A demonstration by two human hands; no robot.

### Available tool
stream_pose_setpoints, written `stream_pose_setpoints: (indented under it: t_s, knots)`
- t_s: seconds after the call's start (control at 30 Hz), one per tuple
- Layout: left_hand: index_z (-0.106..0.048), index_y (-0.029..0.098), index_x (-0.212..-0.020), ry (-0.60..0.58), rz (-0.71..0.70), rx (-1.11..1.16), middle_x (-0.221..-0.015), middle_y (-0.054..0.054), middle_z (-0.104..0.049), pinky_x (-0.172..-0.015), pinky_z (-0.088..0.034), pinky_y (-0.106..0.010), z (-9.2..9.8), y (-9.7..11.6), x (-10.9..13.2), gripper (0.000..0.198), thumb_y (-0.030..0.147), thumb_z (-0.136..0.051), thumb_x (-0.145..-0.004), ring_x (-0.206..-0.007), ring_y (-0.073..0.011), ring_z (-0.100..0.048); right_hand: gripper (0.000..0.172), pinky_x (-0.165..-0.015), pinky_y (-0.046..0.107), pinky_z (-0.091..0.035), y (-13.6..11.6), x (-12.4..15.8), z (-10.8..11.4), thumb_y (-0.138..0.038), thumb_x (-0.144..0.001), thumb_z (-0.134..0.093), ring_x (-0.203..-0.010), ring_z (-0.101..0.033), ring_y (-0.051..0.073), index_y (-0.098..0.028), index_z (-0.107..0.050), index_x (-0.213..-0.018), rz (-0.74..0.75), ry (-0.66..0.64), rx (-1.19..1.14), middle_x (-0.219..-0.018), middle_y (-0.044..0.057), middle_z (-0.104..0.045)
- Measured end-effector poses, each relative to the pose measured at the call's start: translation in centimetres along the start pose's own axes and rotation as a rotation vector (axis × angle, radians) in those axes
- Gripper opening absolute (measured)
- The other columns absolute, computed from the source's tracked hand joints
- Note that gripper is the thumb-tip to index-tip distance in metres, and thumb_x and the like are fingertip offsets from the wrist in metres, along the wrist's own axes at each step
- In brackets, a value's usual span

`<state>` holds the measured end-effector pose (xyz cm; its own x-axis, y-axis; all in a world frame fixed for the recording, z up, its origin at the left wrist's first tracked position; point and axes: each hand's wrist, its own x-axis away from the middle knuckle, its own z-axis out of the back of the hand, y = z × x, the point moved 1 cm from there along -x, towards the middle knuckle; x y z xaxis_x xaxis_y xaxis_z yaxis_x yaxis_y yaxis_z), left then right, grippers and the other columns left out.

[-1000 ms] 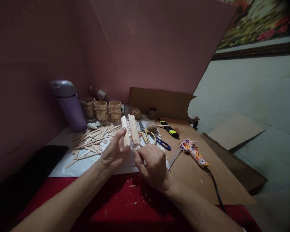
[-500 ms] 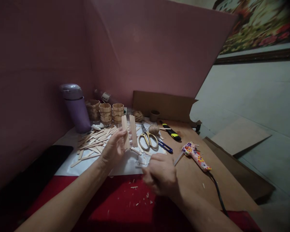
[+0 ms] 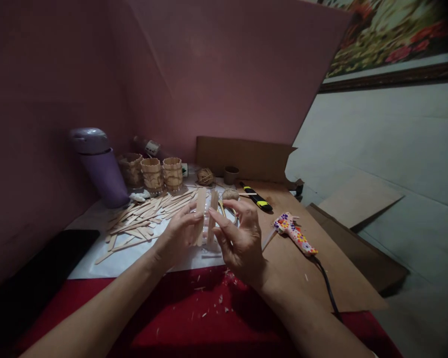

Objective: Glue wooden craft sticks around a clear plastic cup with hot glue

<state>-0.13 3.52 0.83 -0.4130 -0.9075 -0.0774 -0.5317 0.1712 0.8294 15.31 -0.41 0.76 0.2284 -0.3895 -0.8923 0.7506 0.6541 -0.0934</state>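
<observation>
My left hand [image 3: 179,231] is closed around a clear plastic cup [image 3: 206,219] with flat wooden craft sticks [image 3: 201,216] standing upright along its side. A see-through strip shows between the sticks. My right hand [image 3: 241,236] is at the cup's right side, fingers bent, index fingertip and thumb close to that strip. Anything small between those fingertips is too fine to make out. Behind the right hand, scissors [image 3: 232,214] with gold handles are mostly hidden. A loose pile of craft sticks [image 3: 134,226] lies left of the cup on white paper [image 3: 87,261].
A floral glue gun [image 3: 294,233] with a black cord lies on the brown board [image 3: 343,278] at right. Behind it are a black-yellow cutter [image 3: 259,200], twine [image 3: 205,176] and a small brown pot [image 3: 231,175]. Decorated cups [image 3: 152,176] and a purple bottle [image 3: 102,171] stand back left.
My right hand has risen from the table's front edge to the cup, its fingers now at the clear strip. My left hand still holds the cup. The view has shifted slightly right.
</observation>
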Motion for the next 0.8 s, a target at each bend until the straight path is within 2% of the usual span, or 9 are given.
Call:
stream_pose_setpoints:
  t_s: [0.1, 0.27, 0.57, 0.8]
  knots:
    - [-0.063, 0.019, -0.115, 0.004, 0.016, -0.008, -0.1, -0.007, -0.073, -0.068, -0.049, -0.029, 0.2, -0.6, -0.2, 0.041, 0.024, -0.074, -0.076, -0.078, -0.0197, -0.068, 0.033, -0.105, 0.054, -0.043, 0.0, -0.1, 0.1, -0.03, -0.098, -0.049, -0.122, -0.045, 0.03, -0.018, -0.065, -0.125, 0.016, -0.01, 0.063, -0.129, 0.014, -0.051]
    - [-0.064, 0.018, -0.116, 0.041, 0.021, -0.003, -0.098, -0.007, -0.073, -0.069, -0.048, -0.029, -0.1, -0.6, -0.2, 0.043, 0.024, -0.075, -0.075, -0.078, -0.0196, -0.067, 0.034, -0.103, 0.053, -0.045, -0.1, -0.2, 0.2, -0.033, -0.098, -0.05, -0.122, -0.044, 0.031, -0.015, -0.067, -0.122, 0.071, -0.042, 0.111, -0.13, 0.016, -0.052]
    - [-0.064, 0.018, -0.111, 0.073, 0.019, 0.003, -0.106, -0.005, -0.073, -0.078, -0.049, -0.03, -1.0, 0.2, 0.3, 0.037, 0.023, -0.071, -0.076, -0.101, -0.0241, -0.066, 0.031, -0.1, 0.049, -0.046, -0.7, -0.1, 0.3, -0.028, -0.095, -0.057, -0.12, -0.046, 0.031, -0.012, -0.069, -0.118, 0.113, -0.08, 0.124, -0.128, 0.017, -0.056]
    - [-0.068, 0.018, -0.104, 0.065, 0.005, -0.001, -0.098, -0.004, -0.073, -0.076, -0.05, -0.027, -1.2, 0.3, 0.3, 0.028, 0.021, -0.069, -0.076, -0.089, -0.0198, -0.066, 0.023, -0.099, 0.046, -0.047, -1.1, -0.1, 0.4, -0.025, -0.093, -0.06, -0.118, -0.049, 0.029, -0.014, -0.071, -0.11, 0.133, -0.066, 0.111, -0.125, 0.014, -0.06]
